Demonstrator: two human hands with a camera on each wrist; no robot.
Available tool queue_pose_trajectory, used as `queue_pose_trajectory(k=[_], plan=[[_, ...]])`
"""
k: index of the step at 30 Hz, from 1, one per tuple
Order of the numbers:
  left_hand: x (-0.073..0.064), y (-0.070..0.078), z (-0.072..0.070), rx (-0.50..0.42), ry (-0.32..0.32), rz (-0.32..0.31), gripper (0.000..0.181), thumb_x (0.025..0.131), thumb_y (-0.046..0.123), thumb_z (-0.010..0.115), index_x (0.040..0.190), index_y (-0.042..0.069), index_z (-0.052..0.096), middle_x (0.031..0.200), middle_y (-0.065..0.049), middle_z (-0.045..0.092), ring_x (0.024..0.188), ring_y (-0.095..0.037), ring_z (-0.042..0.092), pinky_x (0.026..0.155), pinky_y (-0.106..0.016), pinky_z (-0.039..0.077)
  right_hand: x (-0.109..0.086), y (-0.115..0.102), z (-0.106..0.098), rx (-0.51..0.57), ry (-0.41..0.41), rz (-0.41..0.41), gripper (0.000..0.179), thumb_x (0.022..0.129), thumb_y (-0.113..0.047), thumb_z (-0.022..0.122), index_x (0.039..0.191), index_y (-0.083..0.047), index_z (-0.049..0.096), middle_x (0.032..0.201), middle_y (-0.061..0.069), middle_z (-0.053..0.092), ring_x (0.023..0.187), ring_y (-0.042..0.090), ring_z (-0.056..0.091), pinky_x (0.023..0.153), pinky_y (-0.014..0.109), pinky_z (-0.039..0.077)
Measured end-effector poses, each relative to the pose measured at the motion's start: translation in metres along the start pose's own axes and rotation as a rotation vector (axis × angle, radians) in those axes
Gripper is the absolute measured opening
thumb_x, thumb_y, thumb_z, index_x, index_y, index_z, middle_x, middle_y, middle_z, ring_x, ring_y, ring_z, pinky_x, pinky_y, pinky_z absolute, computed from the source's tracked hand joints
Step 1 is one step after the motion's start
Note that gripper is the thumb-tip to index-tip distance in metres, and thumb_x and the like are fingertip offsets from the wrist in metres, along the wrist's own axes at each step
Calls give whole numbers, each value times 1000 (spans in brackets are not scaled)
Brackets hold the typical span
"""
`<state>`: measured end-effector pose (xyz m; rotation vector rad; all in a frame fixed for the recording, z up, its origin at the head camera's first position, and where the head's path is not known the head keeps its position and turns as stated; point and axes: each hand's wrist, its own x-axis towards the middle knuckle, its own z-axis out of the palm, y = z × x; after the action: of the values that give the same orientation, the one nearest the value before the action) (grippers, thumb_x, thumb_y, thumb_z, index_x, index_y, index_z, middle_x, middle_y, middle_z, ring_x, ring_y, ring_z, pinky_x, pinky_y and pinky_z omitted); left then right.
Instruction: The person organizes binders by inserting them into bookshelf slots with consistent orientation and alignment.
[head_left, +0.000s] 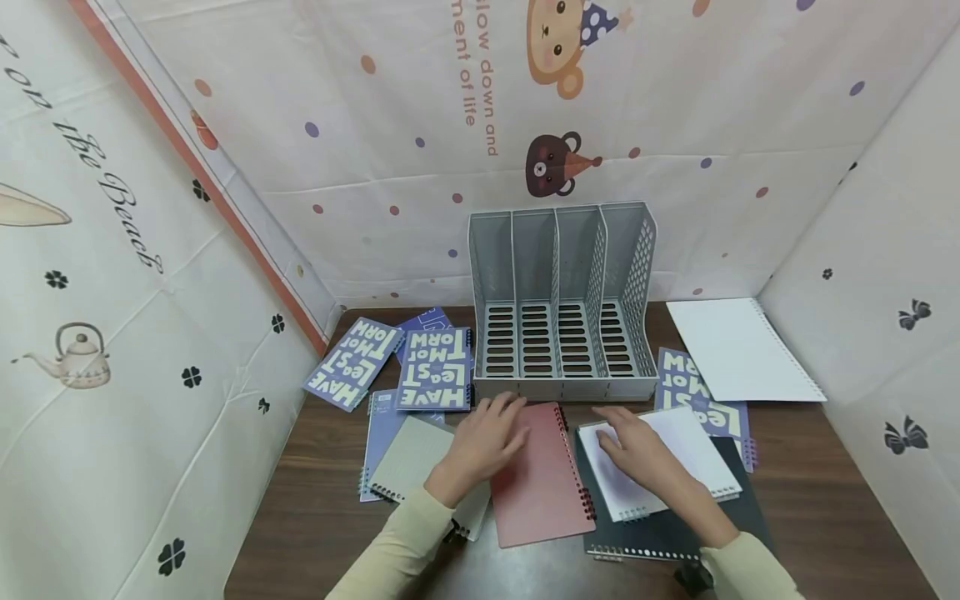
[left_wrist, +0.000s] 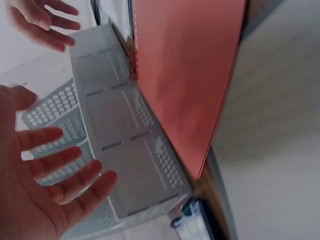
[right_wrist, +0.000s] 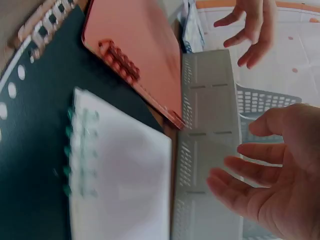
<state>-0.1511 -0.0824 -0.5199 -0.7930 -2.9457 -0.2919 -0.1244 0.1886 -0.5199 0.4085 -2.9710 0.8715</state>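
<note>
Both grips are in the air here: the left grip [head_left: 480, 440] hangs released over the red book's [head_left: 540, 500] left side, fingers spread and loosely bent round nothing, and the right grip [head_left: 637, 450] is just as free above the white pad [head_left: 693, 442]. And there's the red book, flat on the worktop [head_left: 292, 517] between the two, its far end just beside the rack's [head_left: 562, 389] front; whether they touch, I can't tell!

How does it handle? Light, I'd judge, with a stiffish, smooth cover that could slide under dry fingers; not fragile, though the coil down its right edge looks like the bit to bend or snag. The hold to favour: a pinch on the plain left edge, thumb on top and fingers beneath, with the other side steadied clear of the coil. The white pad, on top of the black book [head_left: 652, 533], looks floppier, its loose page edges likely to fan, so the coiled end seems firmer to hold; the grey book [head_left: 416, 458] lies partly under the left arm.

Now the rack: one stiff grey body, mesh on its sides, three dividers making four bays, each showing its slotted floor and plain back. It looks like light plastic, so a knock on a divider might shift it; the bays are narrow, so anything thin would suit them best edge-on
</note>
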Motion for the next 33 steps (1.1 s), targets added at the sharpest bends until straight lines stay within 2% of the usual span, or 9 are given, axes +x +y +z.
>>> queue_pose_trajectory(k=[4, 9, 13, 16, 19, 22, 26, 29, 33], plan=[[-1, 9, 6, -55, -7, -41, 43, 102, 29, 57, 142, 15, 58, 136, -4, 61, 112, -23, 64, 71, -40, 59, 2, -1, 13, 113, -47, 71, 38, 97, -6, 61, 132, 7, 61, 123, 25, 65, 102, 37, 69, 83, 47, 58], [-4, 22, 21, -87, 15, -75, 35, 99, 25, 61, 132, 14, 65, 124, -2, 68, 93, -20, 70, 59, -34, 56, 6, -3, 29, 203, -81, 144, 38, 96, -5, 58, 132, 7, 61, 123, 24, 67, 103, 36, 70, 83, 47, 58], [-10, 33, 30, -106, 48, -108, 30, 97, 24, 63, 124, 14, 69, 118, -3, 71, 92, -22, 71, 60, -35, 56, 8, -5, 36, 256, -100, 201, 39, 96, -6, 57, 132, 8, 60, 123, 26, 67, 107, 39, 69, 81, 45, 58], [-13, 42, 34, -166, 22, -152, 31, 95, 22, 63, 124, 11, 70, 119, -6, 71, 100, -25, 71, 67, -39, 59, 11, -5, 41, 302, -107, 250, 41, 96, -7, 56, 133, 10, 59, 121, 26, 67, 106, 37, 69, 78, 41, 58], [-14, 48, 38, -246, -20, -182, 33, 94, 19, 63, 123, 6, 69, 119, -10, 72, 104, -27, 71, 78, -41, 59, 14, -7, 44, 436, -135, 320, 43, 97, -6, 53, 136, 13, 54, 121, 27, 66, 103, 34, 70, 78, 39, 59], [-14, 51, 42, -298, -32, -184, 24, 93, 17, 64, 111, 3, 71, 103, -10, 73, 90, -23, 72, 76, -37, 58, 17, -8, 46, 590, -166, 380, 45, 100, -5, 50, 139, 16, 48, 121, 29, 64, 101, 34, 71, 80, 40, 60], [-13, 54, 42, -372, -53, -197, 11, 95, 16, 63, 90, 7, 66, 74, -1, 61, 62, -13, 56, 56, -30, 48, 21, -9, 45, 748, -199, 435, 48, 103, -6, 48, 143, 20, 38, 121, 33, 61, 101, 37, 70, 81, 41, 60], [-13, 57, 41, -435, -84, -214, 18, 97, 17, 61, 81, 10, 59, 64, 2, 49, 56, -11, 45, 51, -27, 40, 22, -11, 45, 866, -229, 487, 49, 104, -4, 45, 145, 21, 33, 119, 33, 60, 99, 34, 70, 83, 42, 60], [-17, 61, 38, -444, -104, -229, 23, 97, 17, 62, 76, 12, 55, 62, 3, 44, 55, -12, 42, 51, -27, 38, 22, -11, 49, 959, -281, 529, 47, 103, -1, 41, 144, 22, 34, 116, 29, 62, 96, 28, 69, 84, 42, 59]])
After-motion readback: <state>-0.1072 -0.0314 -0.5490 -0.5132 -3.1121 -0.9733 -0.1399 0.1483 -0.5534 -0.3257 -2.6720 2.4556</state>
